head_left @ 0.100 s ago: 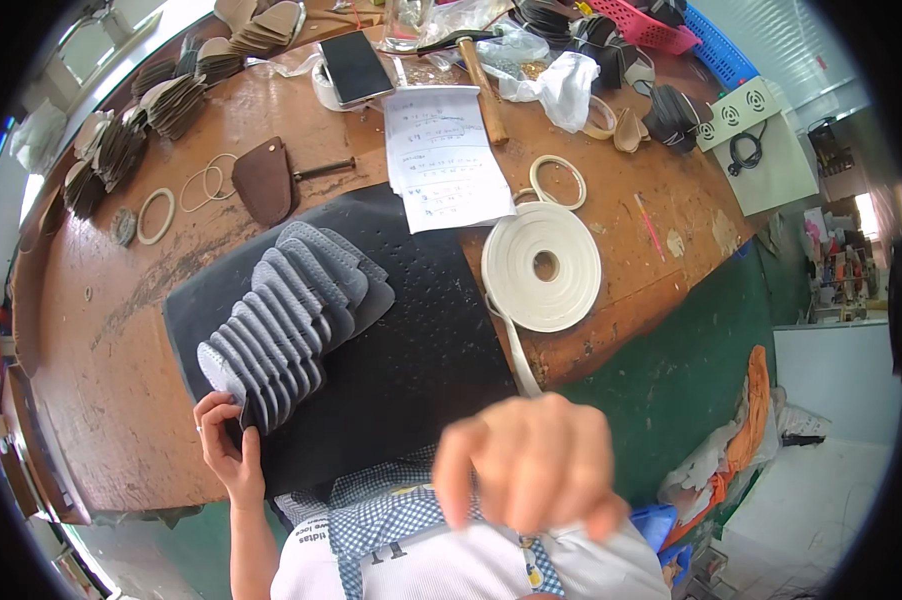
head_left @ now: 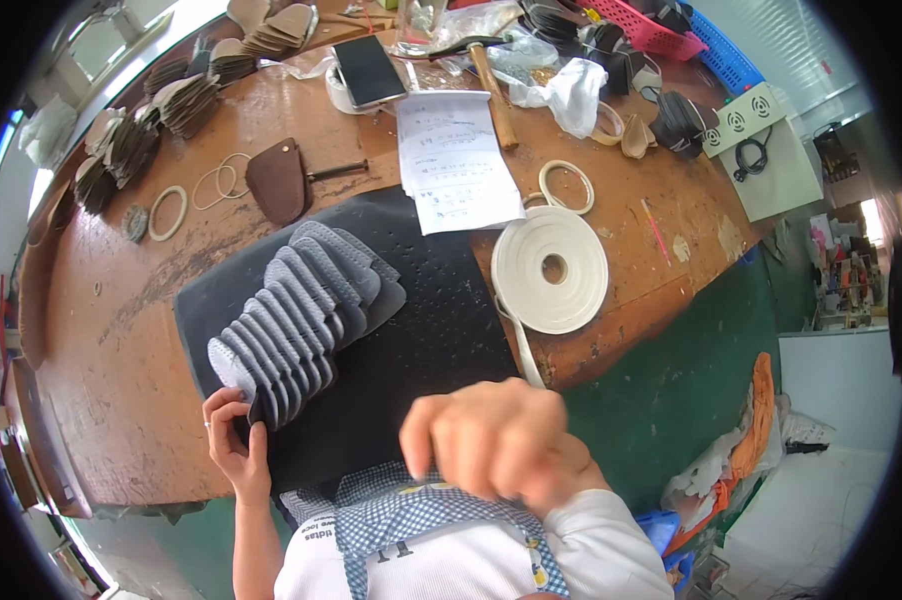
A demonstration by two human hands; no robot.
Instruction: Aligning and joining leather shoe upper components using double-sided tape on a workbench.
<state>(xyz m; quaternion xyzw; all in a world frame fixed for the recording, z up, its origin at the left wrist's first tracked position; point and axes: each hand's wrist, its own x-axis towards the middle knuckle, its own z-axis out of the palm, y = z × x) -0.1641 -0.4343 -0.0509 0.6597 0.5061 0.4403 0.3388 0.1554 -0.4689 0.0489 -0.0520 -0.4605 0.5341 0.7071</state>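
A row of overlapping grey shoe-upper-like pieces (head_left: 301,300), with rounded ends and dotted edges, lies fanned out on a black mat (head_left: 421,340). My left hand (head_left: 233,430) grips the nearest piece at its lower edge, thumb on one side and fingers on the other. My right hand (head_left: 491,440) is raised over the mat's near right side, apart from the pieces. Its fingers are curled and slightly blurred, and whatever may be in them is hidden. Close beyond it, a white tape roll (head_left: 581,270) lies flat, its loose end trailing toward me and passing out of sight behind that hand.
Beyond the mat lie a handwritten sheet (head_left: 461,165), a phone (head_left: 369,72), a hammer (head_left: 493,95) and a brown leather pouch (head_left: 276,183). Stacked brown pieces (head_left: 186,105) line the far left edge. Pink (head_left: 651,32) and blue (head_left: 723,55) baskets stand far right.
My right hand has shifted left and slightly up, and more of its sleeve shows. The whole view has moved a little; my left hand keeps its hold on the piece.
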